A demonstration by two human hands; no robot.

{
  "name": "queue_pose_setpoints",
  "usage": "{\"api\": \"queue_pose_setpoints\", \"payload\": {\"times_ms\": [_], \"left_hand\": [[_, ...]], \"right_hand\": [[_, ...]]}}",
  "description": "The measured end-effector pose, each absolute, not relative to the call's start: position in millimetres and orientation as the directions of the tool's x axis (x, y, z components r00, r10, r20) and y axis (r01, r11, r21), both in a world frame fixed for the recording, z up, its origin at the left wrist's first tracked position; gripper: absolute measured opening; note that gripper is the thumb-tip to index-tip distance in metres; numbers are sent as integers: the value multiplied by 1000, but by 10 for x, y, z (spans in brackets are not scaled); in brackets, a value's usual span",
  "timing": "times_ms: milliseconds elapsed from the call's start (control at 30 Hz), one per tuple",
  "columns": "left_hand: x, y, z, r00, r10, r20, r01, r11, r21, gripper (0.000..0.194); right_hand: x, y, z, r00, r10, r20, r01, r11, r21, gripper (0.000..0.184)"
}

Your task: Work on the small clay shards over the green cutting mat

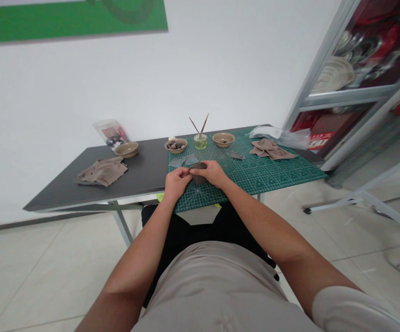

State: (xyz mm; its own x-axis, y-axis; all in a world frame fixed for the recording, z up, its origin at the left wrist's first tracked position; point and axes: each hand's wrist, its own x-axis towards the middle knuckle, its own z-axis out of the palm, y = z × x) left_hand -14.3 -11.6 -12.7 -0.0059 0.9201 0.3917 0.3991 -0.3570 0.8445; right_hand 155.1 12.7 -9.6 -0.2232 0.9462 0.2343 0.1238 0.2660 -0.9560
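Close to the mat's front edge, my right hand (214,173) is wrapped round a dark, rounded grey-brown piece (199,175), whose exact kind I cannot make out. My left hand (178,183) meets it from the left, thumb and fingers pinched together at its edge; whatever lies in that pinch is too small to name. Below both hands spreads the green cutting mat (262,177). Thin grey pieces (191,160) lie just behind the hands, and a darker flat scrap (236,155) rests farther right.
Along the back stand a bowl of dark lumps (176,146), a glass jar (200,142) with two thin sticks, and another bowl (224,140). Brown cloths (103,172) lie at both sides. A bowl (126,150) and a clear container (110,133) stand left. Plastic bags (279,135) lie right.
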Motion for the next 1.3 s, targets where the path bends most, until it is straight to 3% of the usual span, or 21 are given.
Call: {"api": "queue_pose_setpoints", "payload": {"times_ms": [233,467,700,967,1200,1300], "left_hand": [[-139,-108,-130,-34,927,374,312,-346,885,17],[-140,-100,-109,21,917,398,426,-368,826,6],[-130,-131,-79,-10,925,379,365,-350,863,14],[-156,-95,-160,31,914,404,465,-371,804,7],[-148,-120,-124,20,928,372,316,-359,878,13],[-142,-137,-101,27,938,345,210,-342,916,19]], "right_hand": [[1563,141,-107,-223,954,198,-63,189,-980,44],[1568,157,-96,-239,941,241,175,286,-942,43],[1573,102,-47,-204,962,180,-53,173,-983,45],[1586,126,-54,-235,939,250,241,306,-921,42],[1595,112,-48,-283,945,165,-50,157,-986,44],[1596,110,-33,-274,949,155,-88,136,-987,43]]}}
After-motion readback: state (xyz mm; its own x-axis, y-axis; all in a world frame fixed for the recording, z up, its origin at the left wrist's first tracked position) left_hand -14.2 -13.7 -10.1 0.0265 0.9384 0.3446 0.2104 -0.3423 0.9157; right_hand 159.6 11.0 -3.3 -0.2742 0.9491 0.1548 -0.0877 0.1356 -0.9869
